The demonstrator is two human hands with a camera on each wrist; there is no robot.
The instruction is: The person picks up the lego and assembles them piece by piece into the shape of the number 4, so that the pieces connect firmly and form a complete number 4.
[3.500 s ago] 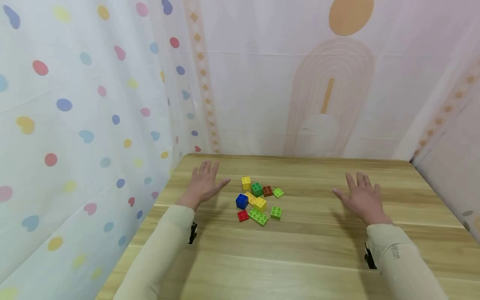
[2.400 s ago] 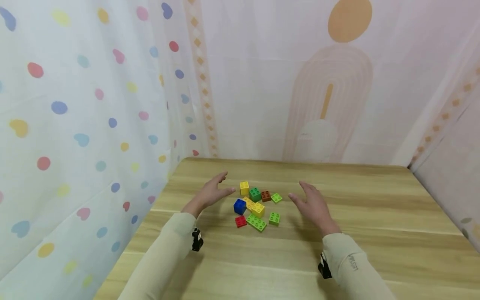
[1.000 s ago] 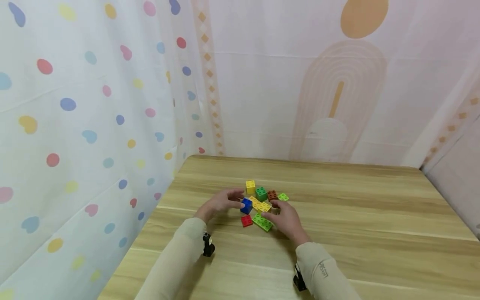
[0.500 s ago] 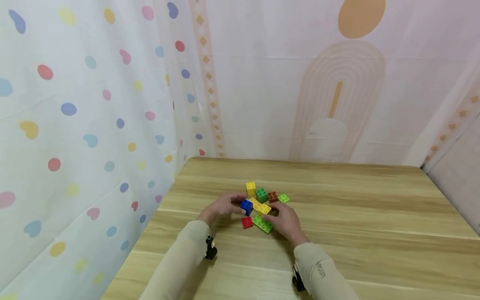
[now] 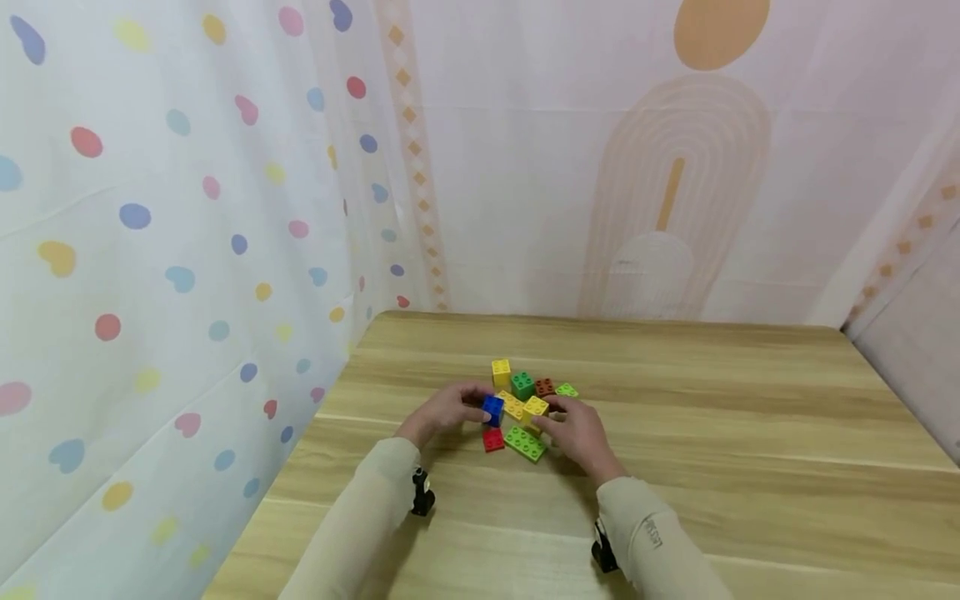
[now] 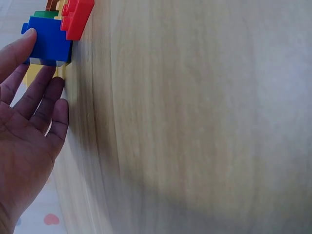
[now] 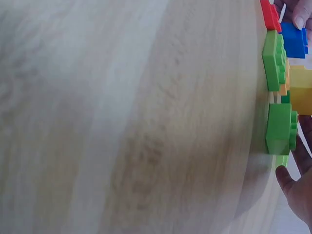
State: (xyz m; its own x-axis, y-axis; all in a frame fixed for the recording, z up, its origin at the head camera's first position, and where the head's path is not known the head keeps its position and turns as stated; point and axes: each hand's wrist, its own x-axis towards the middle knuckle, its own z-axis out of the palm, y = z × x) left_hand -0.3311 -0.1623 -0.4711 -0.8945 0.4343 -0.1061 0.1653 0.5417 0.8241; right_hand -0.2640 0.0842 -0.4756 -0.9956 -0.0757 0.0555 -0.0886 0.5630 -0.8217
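Note:
My left hand [image 5: 447, 408] pinches a blue building brick [image 5: 492, 409], its thumb on the near face, as the left wrist view also shows. The right hand [image 5: 579, 431] holds a yellow brick [image 5: 535, 410] between thumb and fingers; in the right wrist view that yellow brick [image 7: 301, 90] is raised above the tabletop. Between the hands lies a flat orange-yellow brick [image 5: 512, 404]. Nearer are a red brick [image 5: 492, 439] and a long light green brick [image 5: 525, 444]. A square light green brick [image 7: 280, 129] by the right hand is hidden in the head view.
Behind the hands stand a tall yellow brick [image 5: 501, 372], a dark green brick [image 5: 522, 384], a brown brick [image 5: 544, 387] and a thin light green brick [image 5: 567, 390]. The wooden table [image 5: 720, 467] meets a dotted curtain [image 5: 187, 333] on the left and a pale curtain behind.
Both hands have come in from the sides to the bricks. The left has taken hold of the blue brick. The right has gripped the yellow brick and lifted it slightly, off to the right.

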